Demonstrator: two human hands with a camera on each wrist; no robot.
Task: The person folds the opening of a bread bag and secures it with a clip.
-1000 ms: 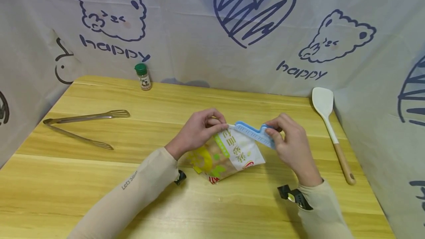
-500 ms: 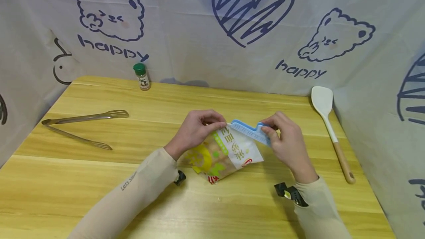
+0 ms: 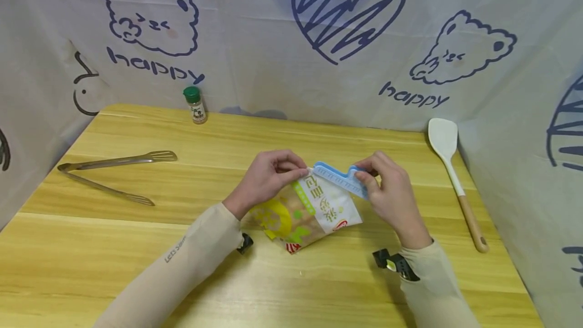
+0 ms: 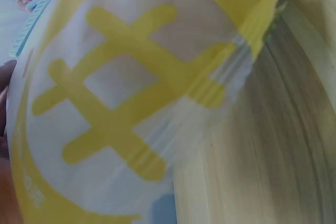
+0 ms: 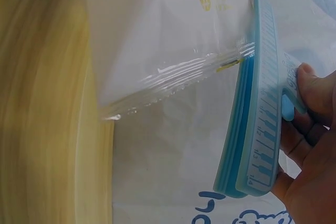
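Note:
My left hand (image 3: 268,178) pinches the top corner of a plastic food bag (image 3: 334,211), white and tan with yellow and green print. My right hand (image 3: 389,196) holds a light blue bag clip (image 3: 339,180) by its raised handle, thumb on the near side. In the right wrist view, the two long bars of the clip (image 5: 265,114) stand apart at the lower end, and the bag's top edge (image 5: 241,51) runs in between them. The left wrist view is mostly filled by the bag's yellow-printed side (image 4: 131,82), which hides most of the left hand.
Metal tongs (image 3: 118,161) lie spread at the left. A green-capped spice jar (image 3: 196,106) stands at the back edge. On the right lies a white spatula (image 3: 443,135) with a wooden handle. A printed cloth (image 3: 255,39) hangs behind the wooden table (image 3: 291,297).
The right hand has brought the clip leftward along the bag's top edge, closer to the left fingers. The left hand keeps its pinch on the corner, almost still.

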